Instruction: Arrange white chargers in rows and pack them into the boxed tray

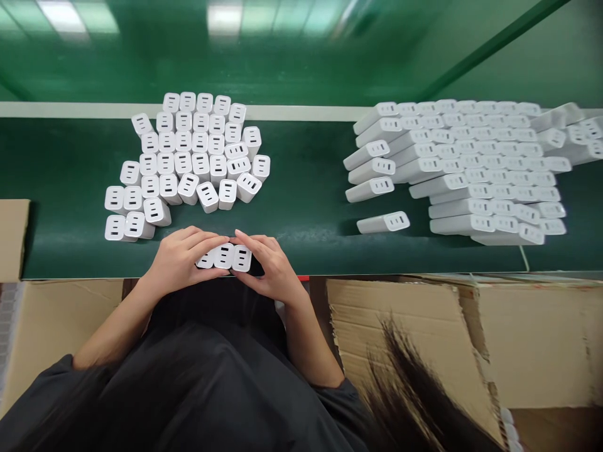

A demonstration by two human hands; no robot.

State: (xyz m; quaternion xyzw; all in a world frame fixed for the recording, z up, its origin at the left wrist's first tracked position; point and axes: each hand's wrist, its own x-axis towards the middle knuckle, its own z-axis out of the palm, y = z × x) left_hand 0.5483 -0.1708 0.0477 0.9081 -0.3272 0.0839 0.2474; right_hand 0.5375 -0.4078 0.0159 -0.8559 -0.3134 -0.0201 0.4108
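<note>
Near the front edge of the green table, a short row of three white USB chargers (223, 256) stands with the port ends facing up. My left hand (186, 257) is closed round the left end of the row, its fingers along the far side and thumb along the near side. From the right, my right hand (271, 263) grips the other end the same way, and the fingertips of both hands nearly meet. Just beyond lies a loose cluster of similar white chargers (183, 141), upright, several at its edge turned askew.
A larger block of white chargers (480, 157) stands on the right of the green table (306, 188). One single charger (384, 222) stands apart in front of it. Cardboard (400, 333) lines the area below the table edge, and a cardboard piece (13, 238) sits at far left.
</note>
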